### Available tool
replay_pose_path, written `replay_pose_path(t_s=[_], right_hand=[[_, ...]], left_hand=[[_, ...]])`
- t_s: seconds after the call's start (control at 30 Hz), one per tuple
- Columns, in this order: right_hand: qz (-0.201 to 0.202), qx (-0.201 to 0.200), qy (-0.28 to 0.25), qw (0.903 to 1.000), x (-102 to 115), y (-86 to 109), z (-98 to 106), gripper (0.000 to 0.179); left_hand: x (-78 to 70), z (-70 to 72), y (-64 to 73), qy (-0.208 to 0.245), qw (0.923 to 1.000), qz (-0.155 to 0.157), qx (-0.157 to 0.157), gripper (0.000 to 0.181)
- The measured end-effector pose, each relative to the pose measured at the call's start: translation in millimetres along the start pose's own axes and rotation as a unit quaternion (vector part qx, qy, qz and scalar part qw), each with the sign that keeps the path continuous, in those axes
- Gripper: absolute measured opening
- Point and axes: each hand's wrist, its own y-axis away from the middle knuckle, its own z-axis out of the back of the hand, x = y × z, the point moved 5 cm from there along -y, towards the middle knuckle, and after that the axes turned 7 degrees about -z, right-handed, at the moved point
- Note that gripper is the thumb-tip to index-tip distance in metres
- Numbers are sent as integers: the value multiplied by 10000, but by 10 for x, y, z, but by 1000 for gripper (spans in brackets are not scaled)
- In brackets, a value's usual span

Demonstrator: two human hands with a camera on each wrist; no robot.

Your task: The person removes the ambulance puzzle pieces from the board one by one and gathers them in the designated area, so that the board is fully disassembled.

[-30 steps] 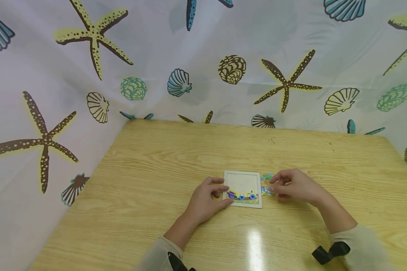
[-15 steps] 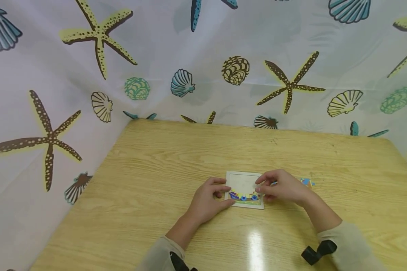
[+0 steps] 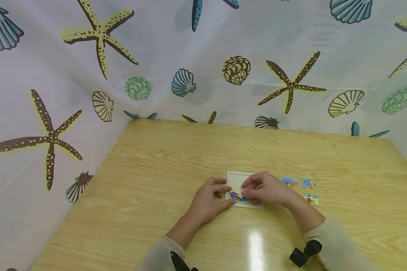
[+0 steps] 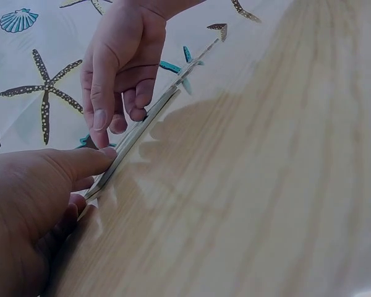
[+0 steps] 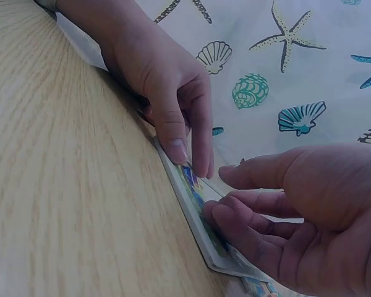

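A square jigsaw tray (image 3: 236, 176) with a pale rim lies on the table. Its lower part bears a vehicle picture (image 3: 235, 196) with blue wheels; the upper part is bare. My left hand (image 3: 206, 200) grips the tray's left side, thumb at the near edge, as the left wrist view (image 4: 25, 198) also shows for this left hand. My right hand (image 3: 269, 189) hovers over the tray's right half, fingers bent and covering part of the picture. In the right wrist view, the right hand's (image 5: 309, 210) thumb and index finger stand apart with a visible gap, fingertips close over the picture.
Loose jigsaw pieces lie right of the tray: a blue one (image 3: 289, 181), another blue one (image 3: 307, 183) and one with red and yellow (image 3: 312, 198). A curtain (image 3: 203, 49) printed with shells and starfish surrounds the wooden table (image 3: 176, 150).
My right hand has moved left from the loose pieces onto the tray, uncovering pieces on the right. My left hand keeps its grip on the tray.
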Motion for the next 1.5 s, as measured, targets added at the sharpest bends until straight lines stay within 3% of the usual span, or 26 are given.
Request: replay_pose_path(t_s=[0.4,0.63,0.83,1.0,1.3,1.5], right_hand=[[125,-200,679,9974,89,-42,-151,29],[357,-538,1526,9862,117,-32,-208,30],[398,-627,1803,9808,123,-40,-230,27],[367,-553,1730,9827,89,-55,-238,26],[418,-540,1447,9871,101,-40,-209,26],[443,-371,710,9958,84,-42,-173,19]], left_hand=[[5,-31,-6,-21,10000,-52,65,36],[5,-20,-5,175,9998,77,-102,31],[7,-11,0,100,9998,141,-134,38],[-2,-20,-1,-58,9999,89,-37,46],[-5,-9,-8,-63,9999,-38,-93,44],[-15,-4,-12,-2,9999,-109,-128,44]])
